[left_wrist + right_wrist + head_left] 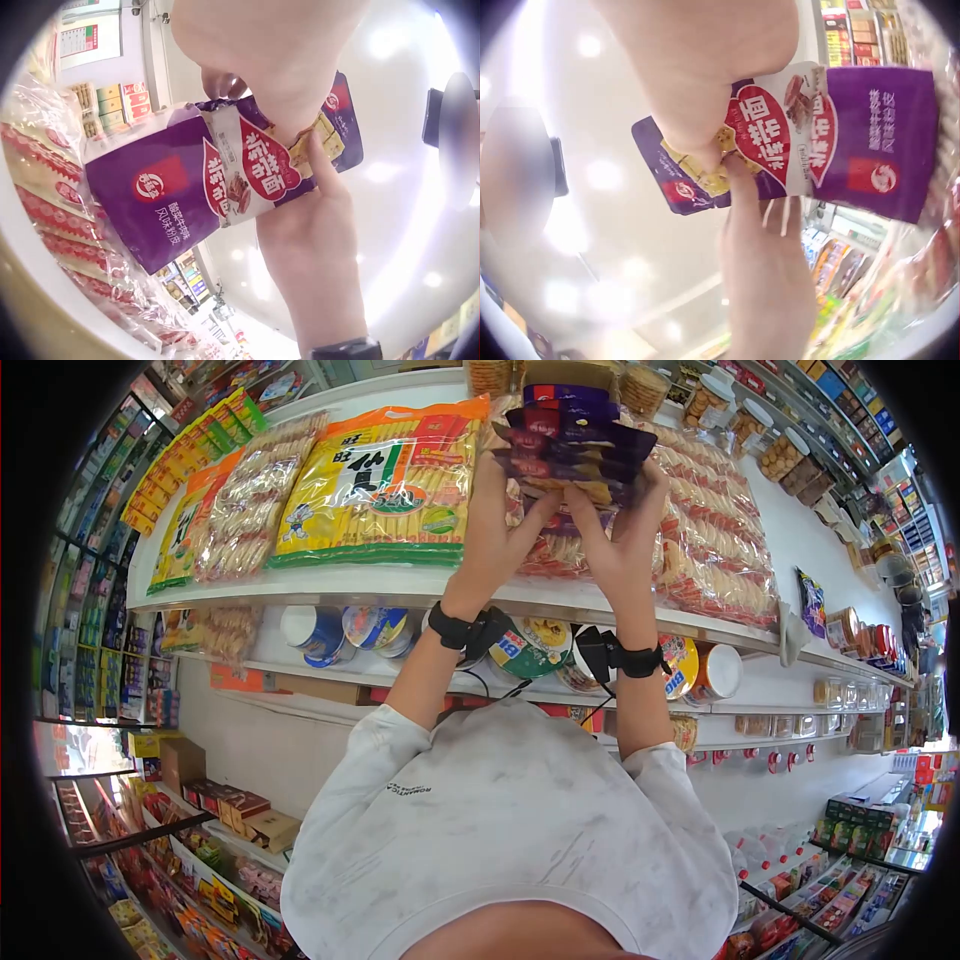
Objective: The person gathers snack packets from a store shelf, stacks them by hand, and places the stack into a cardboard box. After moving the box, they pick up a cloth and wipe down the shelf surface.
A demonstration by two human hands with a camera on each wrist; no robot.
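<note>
My left hand point(503, 525) and right hand point(625, 535) are both clamped on a bunch of purple packets point(575, 448), one at each end, with the fingers round the outer sides and the thumbs reaching in to the near face. My thumb tips come close together at the middle of the packets' lower edge. The packets lie between my hands, held up above the white shelf point(360, 582), toward its back edge. Just past them stands an open purple box point(570, 393), with biscuit jars point(645, 388) beside it. Under and to the right of my right hand, clear bags of wrapped snacks point(715, 540) lie on the shelf, reaching close to its front edge. To the left of my left hand lies a big yellow and orange bag point(380, 490), with another clear bag point(250, 500) beyond it. Below my wrists, past the shelf's front edge, round tubs point(535, 645) sit on the lower shelf point(755, 690). From the left wrist I see a white and red label on the packaging and yellow pieces pictured by the thumbs.
</note>
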